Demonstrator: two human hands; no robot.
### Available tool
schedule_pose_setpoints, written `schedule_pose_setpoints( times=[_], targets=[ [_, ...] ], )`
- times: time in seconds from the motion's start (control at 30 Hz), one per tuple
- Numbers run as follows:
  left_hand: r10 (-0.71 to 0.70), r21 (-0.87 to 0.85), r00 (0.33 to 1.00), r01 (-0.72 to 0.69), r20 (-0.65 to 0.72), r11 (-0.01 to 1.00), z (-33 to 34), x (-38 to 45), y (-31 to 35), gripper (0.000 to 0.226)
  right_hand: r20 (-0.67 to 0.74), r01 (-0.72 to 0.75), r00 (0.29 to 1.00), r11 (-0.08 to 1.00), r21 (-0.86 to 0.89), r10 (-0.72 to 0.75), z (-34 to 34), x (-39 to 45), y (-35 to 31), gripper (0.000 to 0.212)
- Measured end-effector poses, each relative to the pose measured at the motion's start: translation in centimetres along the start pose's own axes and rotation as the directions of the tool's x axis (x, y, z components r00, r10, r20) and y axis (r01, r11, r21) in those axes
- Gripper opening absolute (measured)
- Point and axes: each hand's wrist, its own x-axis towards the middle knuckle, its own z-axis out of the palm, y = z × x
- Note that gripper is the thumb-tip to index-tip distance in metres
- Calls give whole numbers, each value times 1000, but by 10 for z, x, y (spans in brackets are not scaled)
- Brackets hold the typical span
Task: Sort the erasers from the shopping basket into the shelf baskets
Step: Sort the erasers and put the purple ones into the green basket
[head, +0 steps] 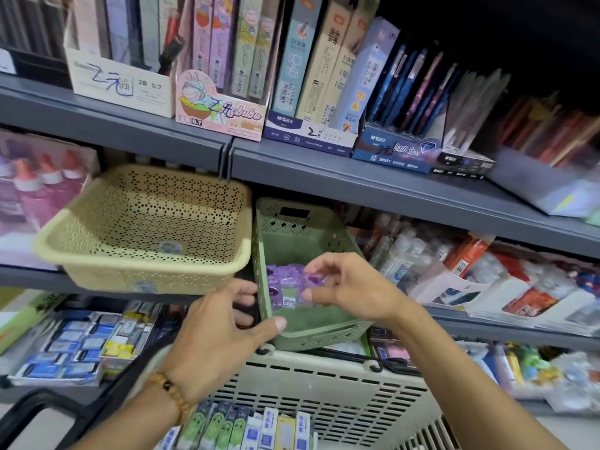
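A green shelf basket (pixel 311 248) sticks out from the middle shelf, tilted toward me. My left hand (pixel 224 332) grips its front left corner, thumb over the rim. Inside lie purple wrapped erasers (pixel 285 287). My right hand (pixel 344 287) is over the basket and pinches a purple eraser pack between thumb and fingers. Left of it a beige perforated basket (pixel 146 228) holds one small pale item. Below, the cream shopping basket (pixel 324 388) carries several boxed erasers (pixel 259 430) in green, blue and yellow wrappers.
Pencil-lead boxes (pixel 220 112) line the top shelf. Packaged goods (pixel 487 280) crowd the shelf right of the green basket. Trays of blue eraser boxes (pixel 74 349) fill the lower left shelf. A black basket handle (pixel 35 414) curves at the bottom left.
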Motion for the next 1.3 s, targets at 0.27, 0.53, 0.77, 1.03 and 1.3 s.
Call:
schedule_pose_setpoints(
  times=[0.27,0.53,0.77,1.03,1.3],
  targets=[
    [-58,-118,996,67,75,991,14,2,-10,22,39,18,999,881,-472,1,19,31,19,34],
    [-43,-153,996,54,72,987,14,4,-14,19,25,71,997,796,-602,-71,33,51,19,38],
    [-10,-114,999,14,43,993,14,2,-10,17,-151,66,978,901,-430,-144,20,25,16,21],
    [38,-164,990,-16,134,986,7,-51,-11,14,-369,93,929,982,166,-26,32,-79,21,10],
    [-210,254,737,53,642,966,10,-101,-63,12,12,-214,976,953,212,217,97,-150,81,14]
  ],
)
